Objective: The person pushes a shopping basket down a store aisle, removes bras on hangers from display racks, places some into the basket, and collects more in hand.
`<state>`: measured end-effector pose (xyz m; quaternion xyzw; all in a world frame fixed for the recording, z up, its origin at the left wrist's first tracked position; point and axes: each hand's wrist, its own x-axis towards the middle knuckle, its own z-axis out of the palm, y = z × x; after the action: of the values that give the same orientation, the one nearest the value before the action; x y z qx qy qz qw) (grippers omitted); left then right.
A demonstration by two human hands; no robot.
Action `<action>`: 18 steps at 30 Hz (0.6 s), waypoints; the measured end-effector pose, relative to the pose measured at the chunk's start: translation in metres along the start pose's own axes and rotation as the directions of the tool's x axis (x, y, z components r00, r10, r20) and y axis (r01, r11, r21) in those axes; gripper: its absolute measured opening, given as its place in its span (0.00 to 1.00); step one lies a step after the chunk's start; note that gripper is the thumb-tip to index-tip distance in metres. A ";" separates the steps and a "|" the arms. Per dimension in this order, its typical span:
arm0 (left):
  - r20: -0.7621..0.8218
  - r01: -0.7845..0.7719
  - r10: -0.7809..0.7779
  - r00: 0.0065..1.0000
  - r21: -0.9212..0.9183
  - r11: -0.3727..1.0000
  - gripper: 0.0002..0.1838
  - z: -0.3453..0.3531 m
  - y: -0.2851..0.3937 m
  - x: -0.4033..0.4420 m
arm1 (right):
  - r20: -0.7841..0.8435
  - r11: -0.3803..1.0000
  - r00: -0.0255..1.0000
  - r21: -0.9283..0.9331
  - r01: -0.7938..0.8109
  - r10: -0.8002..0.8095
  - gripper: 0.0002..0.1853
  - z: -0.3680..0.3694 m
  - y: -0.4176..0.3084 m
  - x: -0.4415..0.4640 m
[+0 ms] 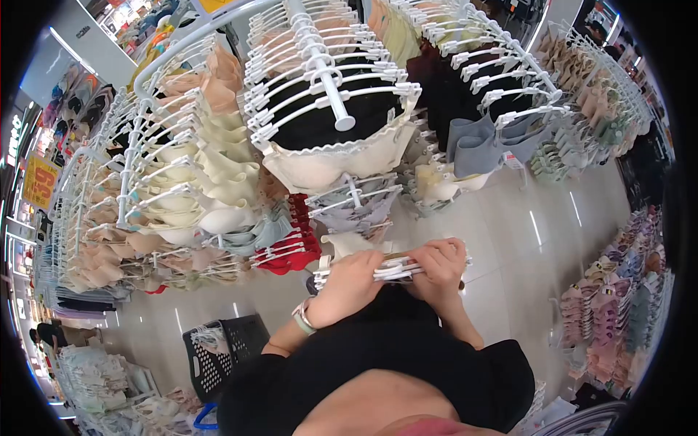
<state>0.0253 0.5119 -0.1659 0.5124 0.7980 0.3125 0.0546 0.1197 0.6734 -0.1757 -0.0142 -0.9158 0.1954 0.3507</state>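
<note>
Close to my chest, several white plastic hangers [397,269] lie stacked together between my two hands. My left hand [351,280], with a pale band at the wrist, has its fingers curled over one side of the stack. The other side is gripped by my right hand [439,266], fingers bent over the hangers. A cream-white garment [345,243] shows just past my left hand; whether it hangs from these hangers I cannot tell. Farther forward, a cream bra [342,163] hangs at the front of a white display arm [333,102].
Pale yellow bras [231,174] hang on the left, grey-blue ones [476,147] on the right, red ones [289,254] lower down. A dark shopping basket [247,341] stands on the shiny floor [523,225] at left. More racked garments [603,312] line the right side. A person [51,336] is far left.
</note>
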 end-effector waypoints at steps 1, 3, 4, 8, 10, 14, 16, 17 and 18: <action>0.050 0.067 -0.066 0.997 -0.031 0.997 0.14 0.007 0.001 -0.002 | 0.062 0.998 0.997 0.027 -0.056 0.054 0.08 0.002 0.000 -0.005; 0.122 0.192 -0.188 0.975 -0.015 0.981 0.12 0.020 -0.002 -0.009 | 0.140 0.993 0.985 0.057 -0.105 0.097 0.08 0.005 -0.001 -0.010; 0.118 0.206 -0.203 0.972 -0.016 0.978 0.12 0.023 -0.004 -0.013 | 0.161 0.993 0.983 0.072 -0.097 0.084 0.08 0.007 -0.002 -0.009; 0.125 0.330 -0.329 0.936 0.017 0.944 0.14 0.037 -0.011 -0.032 | 0.425 0.992 0.905 0.114 -0.049 -0.004 0.10 0.026 -0.008 -0.010; 0.053 0.332 -0.331 0.942 -0.010 0.943 0.15 0.040 -0.014 -0.041 | 0.470 0.978 0.881 0.202 -0.050 -0.051 0.11 0.042 -0.017 -0.010; 0.017 0.449 -0.449 0.894 -0.037 0.893 0.13 0.035 -0.019 -0.056 | 0.635 0.910 0.755 0.393 -0.134 -0.163 0.13 0.069 -0.020 -0.013; 0.046 0.516 -0.514 0.856 -0.044 0.855 0.12 0.035 -0.023 -0.066 | 0.647 0.885 0.730 0.447 -0.127 -0.222 0.12 0.081 -0.023 -0.015; 0.029 0.561 -0.561 0.828 -0.005 0.828 0.11 0.039 -0.027 -0.072 | 0.652 0.861 0.708 0.493 -0.126 -0.270 0.12 0.085 -0.024 -0.015; 0.011 0.604 -0.605 0.796 0.032 0.796 0.09 0.043 -0.030 -0.079 | 0.659 0.858 0.698 0.498 -0.126 -0.280 0.12 0.086 -0.023 -0.012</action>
<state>0.0561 0.4552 -0.2357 0.2350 0.9232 0.2628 0.1530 0.0759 0.6200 -0.2333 0.1949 -0.8935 0.4034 -0.0315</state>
